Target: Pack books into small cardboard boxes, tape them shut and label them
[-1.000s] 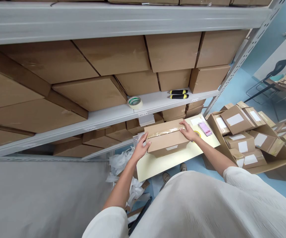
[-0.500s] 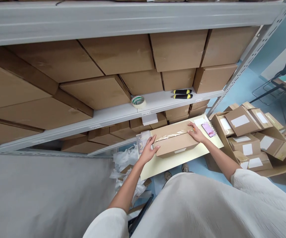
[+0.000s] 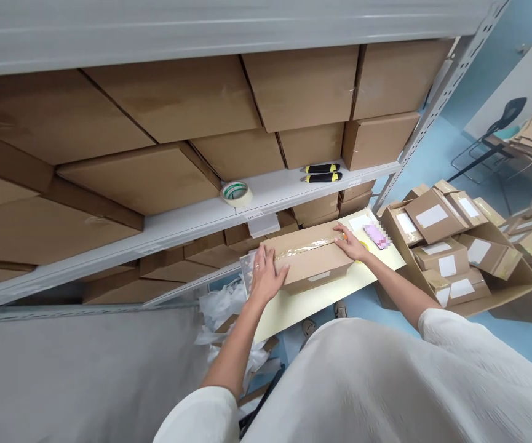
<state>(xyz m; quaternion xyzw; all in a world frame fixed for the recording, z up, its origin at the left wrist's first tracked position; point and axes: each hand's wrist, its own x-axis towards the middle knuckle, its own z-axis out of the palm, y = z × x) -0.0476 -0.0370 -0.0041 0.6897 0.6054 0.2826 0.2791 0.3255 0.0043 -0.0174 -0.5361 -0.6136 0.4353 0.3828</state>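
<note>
Splayed wide, the left hand rests on one end of a taped carton; the right hand curls opposite, its hold on a small orange object unclear. Uneven pressure could skew the carton between them toward the phone beyond the right hand.

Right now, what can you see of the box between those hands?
The oblong brown box looks like cardboard, its top closed. Shiny clear tape runs along the top seam; a white label sits on the near side. It rests on a cream tabletop, the left hand touching its left end and the right hand its right.
</note>
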